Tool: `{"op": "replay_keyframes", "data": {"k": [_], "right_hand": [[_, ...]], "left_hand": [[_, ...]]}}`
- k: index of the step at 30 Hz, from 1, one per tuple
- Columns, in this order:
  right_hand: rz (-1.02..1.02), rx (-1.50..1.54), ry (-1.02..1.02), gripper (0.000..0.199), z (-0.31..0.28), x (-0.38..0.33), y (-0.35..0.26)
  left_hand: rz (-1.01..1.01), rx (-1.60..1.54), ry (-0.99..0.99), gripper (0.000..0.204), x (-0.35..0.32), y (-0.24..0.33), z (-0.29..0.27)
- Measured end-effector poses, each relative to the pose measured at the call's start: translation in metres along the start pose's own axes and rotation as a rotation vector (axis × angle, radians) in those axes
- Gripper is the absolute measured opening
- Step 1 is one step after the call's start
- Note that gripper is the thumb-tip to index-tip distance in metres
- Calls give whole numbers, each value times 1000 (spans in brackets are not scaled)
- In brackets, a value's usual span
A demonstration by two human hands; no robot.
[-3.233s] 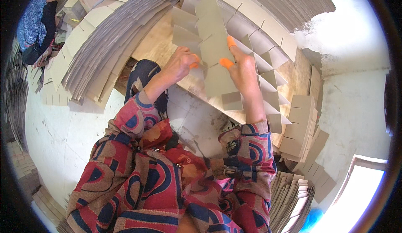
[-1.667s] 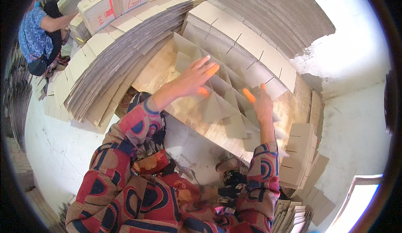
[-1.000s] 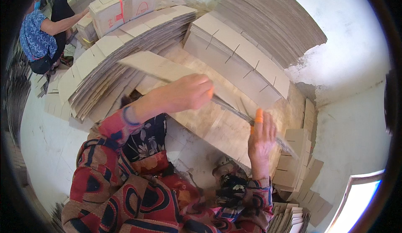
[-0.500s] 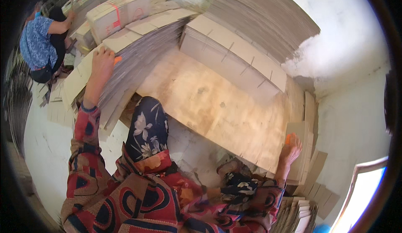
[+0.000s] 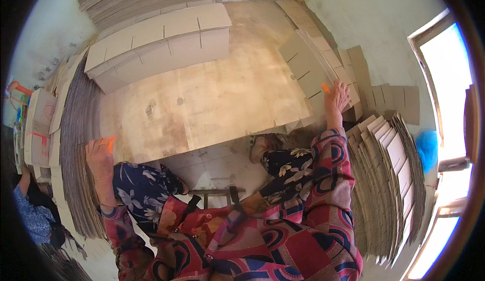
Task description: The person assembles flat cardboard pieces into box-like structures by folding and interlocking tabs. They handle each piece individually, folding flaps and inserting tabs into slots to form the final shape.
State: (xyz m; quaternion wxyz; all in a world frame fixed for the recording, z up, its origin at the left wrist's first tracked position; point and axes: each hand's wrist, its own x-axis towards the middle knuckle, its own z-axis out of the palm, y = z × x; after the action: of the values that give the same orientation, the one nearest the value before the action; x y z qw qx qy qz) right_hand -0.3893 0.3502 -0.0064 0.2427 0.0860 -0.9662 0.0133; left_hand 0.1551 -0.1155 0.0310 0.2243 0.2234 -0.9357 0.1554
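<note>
Cardboard throughout — right hand [image 5: 336, 98], fingers spread open, rests on the slotted brown divider strips [image 5: 308, 71] beneath its fingertips; left hand [image 5: 99, 152], fingers loosely open, touches the ribbed corrugated-sheet stack [image 5: 76, 144].

Tan-brown slotted cardboard strips [image 5: 323, 71] sit pale and dusty under the right hand [image 5: 336, 96], whose fingertip cap glows bright orange. Same orange on the left hand [image 5: 98, 152], set against a grey-brown ridged stack of corrugated sheets [image 5: 76, 144]. The bare plywood board [image 5: 202, 99] shows honey-yellow with darker stains. Sleeves [image 5: 328, 165] swirl in red, navy and pink; the trousers [image 5: 144, 192] are dark navy with white flowers. A blue plastic bag [image 5: 427, 147] gleams by the window.
</note>
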Motion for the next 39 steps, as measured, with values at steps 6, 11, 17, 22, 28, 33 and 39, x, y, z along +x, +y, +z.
{"op": "replay_keyframes", "data": {"k": [6,11,17,22,28,33,39], "right_hand": [[-40,-47,-74,49,0,3,4],[-153,-39,22,21,23,16,18],[-72,109,-90,10,20,26,26],[12,268,-73,15,-13,28,4],[104,1006,159,24,-83,39,-64],[80,1640,-305,13,-131,6,-148],[53,1810,-221,4,-143,-4,-183]], "left_hand": [[80,-195,-49,19,44,55,8],[150,-225,-16,19,52,68,21],[124,-263,-51,18,66,84,21],[79,-343,-25,18,80,81,37],[225,-339,260,30,160,96,78],[97,-260,130,48,238,112,117],[102,-33,83,47,289,124,158]]}}
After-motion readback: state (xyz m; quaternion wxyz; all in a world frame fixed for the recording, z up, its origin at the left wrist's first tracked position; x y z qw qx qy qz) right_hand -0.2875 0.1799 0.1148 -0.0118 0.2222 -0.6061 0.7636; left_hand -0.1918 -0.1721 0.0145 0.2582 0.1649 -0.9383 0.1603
